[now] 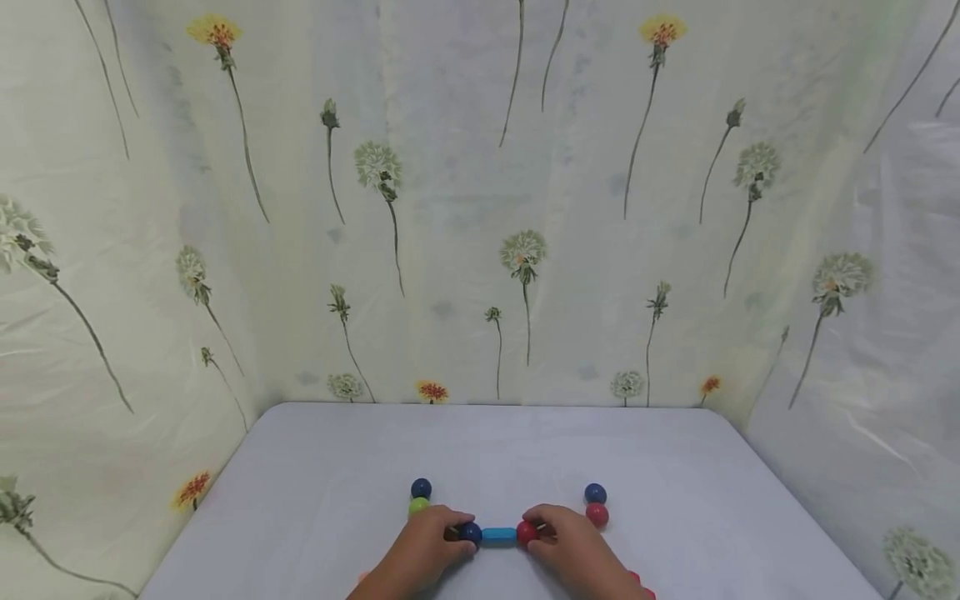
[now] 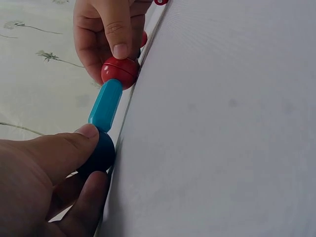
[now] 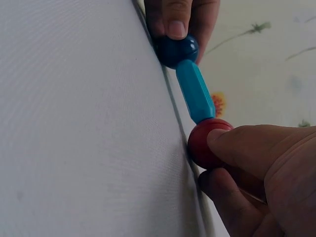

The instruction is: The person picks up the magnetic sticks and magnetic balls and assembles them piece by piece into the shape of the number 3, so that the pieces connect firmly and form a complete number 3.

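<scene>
My left hand pinches a dark blue ball between thumb and fingers. Opposite it, my right hand pinches a red ball. Between the two balls runs a light blue faceted rod, its ends against them, so the three form one straight line across the table. In the left wrist view the rod meets the red ball at its far end. The right wrist view shows the same rod reaching to the blue ball under the left fingertips.
Beyond my left hand a navy ball stands against a lime green piece. Past my right hand, another blue ball touches a red ball. Red pieces show beside my right forearm. A flower-patterned curtain surrounds the white table.
</scene>
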### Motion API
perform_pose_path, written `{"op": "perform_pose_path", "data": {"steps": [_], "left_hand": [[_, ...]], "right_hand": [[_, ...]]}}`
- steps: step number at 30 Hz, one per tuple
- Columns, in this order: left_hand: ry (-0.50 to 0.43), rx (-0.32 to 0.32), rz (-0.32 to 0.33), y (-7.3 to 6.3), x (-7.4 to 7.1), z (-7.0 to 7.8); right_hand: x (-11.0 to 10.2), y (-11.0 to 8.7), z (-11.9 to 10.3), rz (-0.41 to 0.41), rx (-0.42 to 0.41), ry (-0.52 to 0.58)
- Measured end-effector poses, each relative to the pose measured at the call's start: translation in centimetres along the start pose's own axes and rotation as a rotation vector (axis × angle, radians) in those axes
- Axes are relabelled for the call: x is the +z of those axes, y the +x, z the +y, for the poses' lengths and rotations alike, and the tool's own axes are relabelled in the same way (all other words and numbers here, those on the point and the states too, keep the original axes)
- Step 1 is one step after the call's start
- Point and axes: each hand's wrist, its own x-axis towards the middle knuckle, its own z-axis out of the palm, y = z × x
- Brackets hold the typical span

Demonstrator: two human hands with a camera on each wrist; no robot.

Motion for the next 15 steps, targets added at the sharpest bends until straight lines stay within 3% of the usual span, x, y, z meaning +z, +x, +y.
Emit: {"op": "perform_pose_path", "data": {"steps": [10, 15], "left_hand": [[-0.033, 0.0, -0.025, 0.2, 0.1, -0.5], [-0.046, 0.009, -0.027, 0.2, 0.1, -0.4]], "right_hand": [[0.0, -0.2, 0.4, -0.003, -0.005, 0.021], [-1.0, -0.6, 0.7, 0.025, 0.016, 0.026]]}}
